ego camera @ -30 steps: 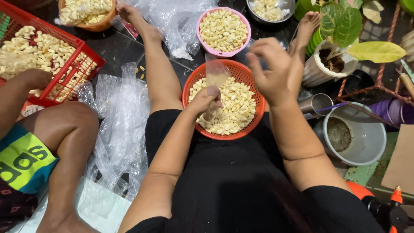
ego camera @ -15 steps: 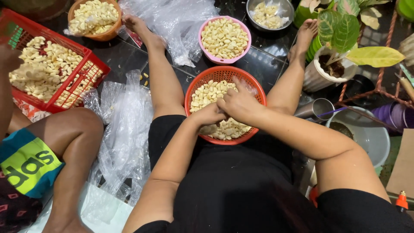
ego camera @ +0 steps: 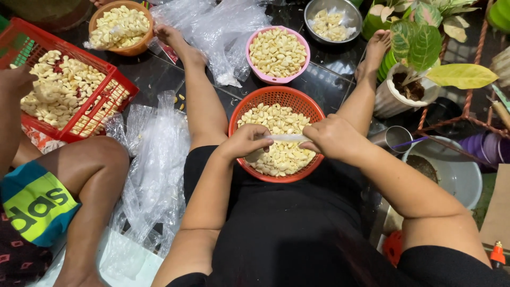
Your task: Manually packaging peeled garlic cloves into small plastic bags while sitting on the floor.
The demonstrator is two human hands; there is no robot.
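Left hand (ego camera: 248,142) and right hand (ego camera: 332,139) pinch clear bag (ego camera: 287,138) over orange basket (ego camera: 276,133) of garlic cloves (ego camera: 281,154); slack grip risks cloves spilling onto floor.

both hands (ego camera: 249,141) (ego camera: 332,138) closed, knuckles up, close together

Around the orange basket (ego camera: 276,101) at frame centre, the 2 legs fence it left and right, the pink bowl (ego camera: 277,53) sits just above, and crumpled plastic sheets (ego camera: 154,165) fill the lower left, leaving only dark floor (ego camera: 154,74) strips beside the red crate (ego camera: 69,90) open.
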